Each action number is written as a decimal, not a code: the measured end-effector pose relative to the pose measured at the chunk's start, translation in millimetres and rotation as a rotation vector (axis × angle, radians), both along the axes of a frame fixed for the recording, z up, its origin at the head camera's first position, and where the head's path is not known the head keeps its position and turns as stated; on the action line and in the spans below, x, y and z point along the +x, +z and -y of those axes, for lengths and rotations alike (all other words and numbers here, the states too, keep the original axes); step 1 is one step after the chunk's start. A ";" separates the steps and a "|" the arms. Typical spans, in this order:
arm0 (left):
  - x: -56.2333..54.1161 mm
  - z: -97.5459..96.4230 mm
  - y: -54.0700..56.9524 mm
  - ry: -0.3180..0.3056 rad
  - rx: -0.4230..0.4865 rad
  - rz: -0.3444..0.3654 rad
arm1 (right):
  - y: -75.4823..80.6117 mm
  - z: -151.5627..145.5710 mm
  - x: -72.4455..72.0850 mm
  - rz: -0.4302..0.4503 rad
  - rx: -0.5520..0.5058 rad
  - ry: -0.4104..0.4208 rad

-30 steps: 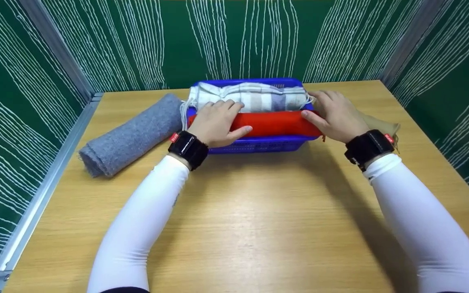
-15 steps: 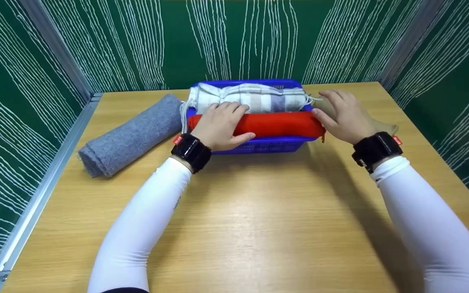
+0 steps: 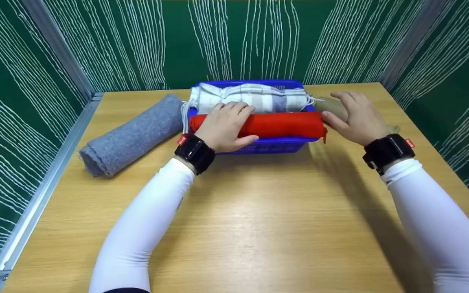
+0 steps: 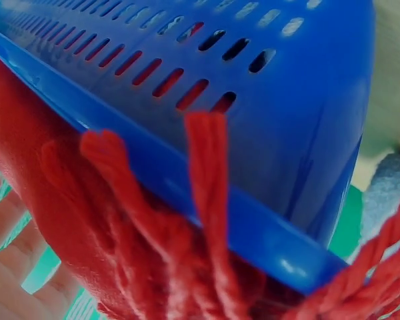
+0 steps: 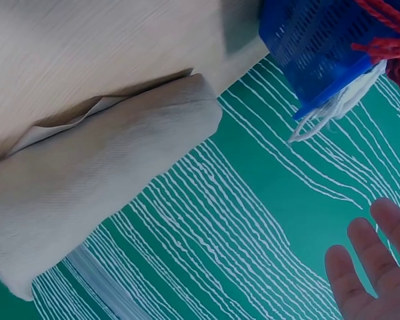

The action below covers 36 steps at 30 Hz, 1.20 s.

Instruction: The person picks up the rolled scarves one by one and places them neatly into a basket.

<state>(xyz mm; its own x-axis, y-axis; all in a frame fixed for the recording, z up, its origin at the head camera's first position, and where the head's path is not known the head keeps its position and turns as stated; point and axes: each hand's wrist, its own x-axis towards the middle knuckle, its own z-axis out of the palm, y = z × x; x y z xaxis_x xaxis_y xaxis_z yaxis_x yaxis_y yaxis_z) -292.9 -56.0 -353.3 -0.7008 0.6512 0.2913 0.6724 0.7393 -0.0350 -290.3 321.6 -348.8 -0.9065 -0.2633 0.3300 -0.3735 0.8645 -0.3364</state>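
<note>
1. Closest to you, the wooden table point(image 3: 242, 211) spreads in front of the blue basket point(image 3: 267, 147), giving you room on its near side between your white sleeves point(image 3: 132, 232).
2. Left of the basket, the grey roll point(image 3: 134, 136) lies aslant, its far end right by the basket's left end, where it crowds sideways movement.
3. Your left hand point(image 3: 227, 127) rests on the red roll point(image 3: 285, 125), fingers loosely extended, thumb apart. That roll lies in the basket along the near rim, its red fringe point(image 4: 210, 167) hanging over the left end.
4. Your right hand point(image 3: 358, 118) is right of the basket, fingers relaxed and apart; whether its thumb touches the red roll, you cannot tell.
5. Also right of the basket, the tan roll point(image 5: 113, 160) lies partly hidden behind that hand.
6. The plaid roll point(image 3: 255, 97) fills the basket's far side, white cords point(image 3: 185, 116) trailing over its left end.
7. Behind the basket, the table's far edge meets the green wall point(image 3: 177, 40), limiting reach.
</note>
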 end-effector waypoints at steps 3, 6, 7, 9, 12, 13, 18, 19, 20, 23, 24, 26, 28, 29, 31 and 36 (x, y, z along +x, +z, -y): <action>-0.2 -1.3 -0.5 -0.009 -0.003 -0.011 | -1.2 -4.1 0.9 0.008 0.004 -0.014; 0.3 -2.5 -0.8 -0.016 0.002 -0.019 | -3.2 -8.1 1.6 0.001 0.003 -0.034; 0.5 -3.2 -0.8 -0.019 0.003 -0.020 | -3.7 -9.8 1.8 0.000 0.003 -0.041; 0.9 -4.3 -1.0 -0.023 0.006 -0.022 | -4.7 -13.4 1.7 -0.003 0.008 -0.051; 1.2 -6.4 -1.3 -0.025 0.005 -0.022 | -5.9 -19.0 1.5 0.009 0.014 -0.065; 1.3 -7.1 -1.3 -0.027 0.005 -0.022 | -6.5 -20.9 1.4 0.011 0.014 -0.069; 1.3 -11.4 -1.6 -0.037 0.001 -0.022 | -8.1 -30.3 1.3 0.017 0.013 -0.085; 1.2 -12.3 -1.6 -0.040 0.000 -0.022 | -8.0 -32.0 1.2 0.021 0.011 -0.088; 1.1 -13.2 -1.5 -0.041 0.000 -0.023 | -7.8 -33.6 1.1 0.026 0.008 -0.091; 0.8 -15.3 -1.0 -0.045 0.000 -0.023 | -6.8 -38.9 1.0 0.048 -0.003 -0.099; 0.7 -15.9 -0.8 -0.046 0.000 -0.023 | -6.6 -40.5 0.7 0.051 -0.006 -0.099; 0.5 -16.9 -0.4 -0.049 -0.005 -0.023 | -6.4 -44.0 0.0 0.050 -0.007 -0.101; 0.4 -17.9 0.0 -0.051 -0.011 -0.026 | -6.4 -47.8 -0.4 0.048 -0.003 -0.102; 0.5 -18.3 0.3 -0.052 -0.015 -0.029 | -6.3 -49.6 -0.9 0.049 -0.001 -0.104; 0.7 -19.6 0.6 -0.056 -0.020 -0.032 | -6.3 -53.3 -1.5 0.053 0.002 -0.113; 1.7 -22.5 0.4 -0.064 -0.026 -0.028 | -7.4 -62.2 -1.8 0.096 0.008 -0.139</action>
<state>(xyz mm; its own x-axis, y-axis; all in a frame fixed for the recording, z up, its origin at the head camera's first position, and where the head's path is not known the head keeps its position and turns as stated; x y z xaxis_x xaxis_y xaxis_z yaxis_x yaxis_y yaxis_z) -291.2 -33.5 -352.9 -0.6492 0.7021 0.2926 0.7170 0.6933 -0.0728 -292.1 383.8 -356.2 -0.9616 -0.1353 0.2388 -0.2166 0.9085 -0.3575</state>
